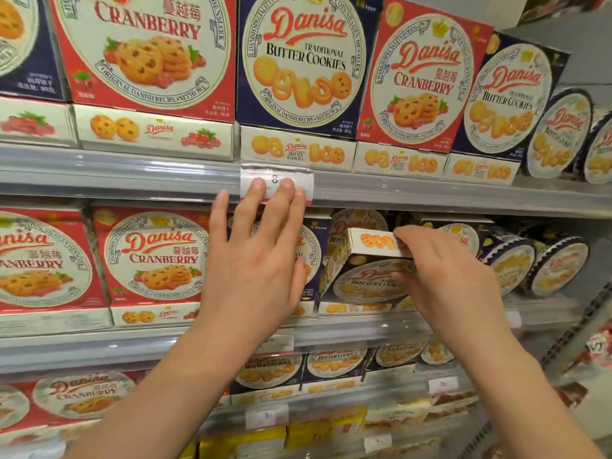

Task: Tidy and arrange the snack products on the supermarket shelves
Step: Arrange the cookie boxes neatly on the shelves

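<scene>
A navy Danisa butter cookie box [361, 276] sits tilted forward on the middle shelf, its white top face turned up. My right hand [443, 276] grips it, fingers over the top edge and thumb on the front face. My left hand [255, 260] is spread flat, palm against another navy butter cookie box [313, 256] just left of the tilted one, fingertips reaching up to the price tag [276, 178] on the shelf rail. Red Danisa cranberry boxes [155, 256] stand upright to the left.
The upper shelf holds upright red and navy Danisa boxes [306, 61] on flat white boxes, with round cookie tins [559, 134] at right. More round tins [556, 266] stand right of the tilted box. Lower shelves carry further cookie boxes [334, 362] and yellow packs.
</scene>
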### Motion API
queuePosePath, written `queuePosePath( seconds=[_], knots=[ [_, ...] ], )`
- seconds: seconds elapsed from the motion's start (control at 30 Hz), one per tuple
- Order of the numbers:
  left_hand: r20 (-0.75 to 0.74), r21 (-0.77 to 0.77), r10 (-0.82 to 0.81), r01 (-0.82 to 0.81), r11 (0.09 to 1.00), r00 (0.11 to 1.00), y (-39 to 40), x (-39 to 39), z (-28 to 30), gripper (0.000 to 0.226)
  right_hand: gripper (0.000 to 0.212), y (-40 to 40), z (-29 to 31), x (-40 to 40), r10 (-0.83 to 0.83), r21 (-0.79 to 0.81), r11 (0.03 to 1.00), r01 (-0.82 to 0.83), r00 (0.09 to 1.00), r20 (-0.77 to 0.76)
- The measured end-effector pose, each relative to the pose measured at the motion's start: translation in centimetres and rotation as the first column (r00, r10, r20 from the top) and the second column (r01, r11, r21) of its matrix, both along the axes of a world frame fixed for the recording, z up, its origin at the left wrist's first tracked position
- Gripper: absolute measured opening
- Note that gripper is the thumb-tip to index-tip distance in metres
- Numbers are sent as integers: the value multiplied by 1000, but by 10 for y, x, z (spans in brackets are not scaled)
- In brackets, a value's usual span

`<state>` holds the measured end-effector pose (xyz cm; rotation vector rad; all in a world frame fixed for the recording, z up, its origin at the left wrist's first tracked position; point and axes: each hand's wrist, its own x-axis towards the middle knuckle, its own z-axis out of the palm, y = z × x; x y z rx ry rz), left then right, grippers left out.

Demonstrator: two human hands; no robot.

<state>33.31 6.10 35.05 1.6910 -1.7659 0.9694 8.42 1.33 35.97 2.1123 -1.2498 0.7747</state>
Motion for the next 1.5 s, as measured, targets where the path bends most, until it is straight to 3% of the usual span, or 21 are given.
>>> queuePosePath(
  seconds=[0.17,0.33,0.47,1.1,1.3,1.5],
  knots=[
    [-1,6,-6,6,1000,1000,1,1,1,80,74,-9,-5,3,-13,-40,999,9,996,-83],
    [-2,15,-6,6,1000,1000,2,0,2,80,102,-8,-12,10,-26,51,998,31,994,-103],
    [-2,19,-6,6,1000,1000,2,-1,2,80,91,-19,-18,13,-3,42,999,5,998,-55],
    [17,48,6,-7,999,1000,4,-1,3,86,94,-45,-8,26,-42,33,998,46,992,-123],
    [20,58,5,-6,998,1000,5,0,4,86,95,-40,-17,19,7,6,1000,-7,993,-115],
    [18,65,2,-4,998,1000,6,-1,5,87,77,-27,-17,6,89,-16,996,-91,993,-78]
  ],
)
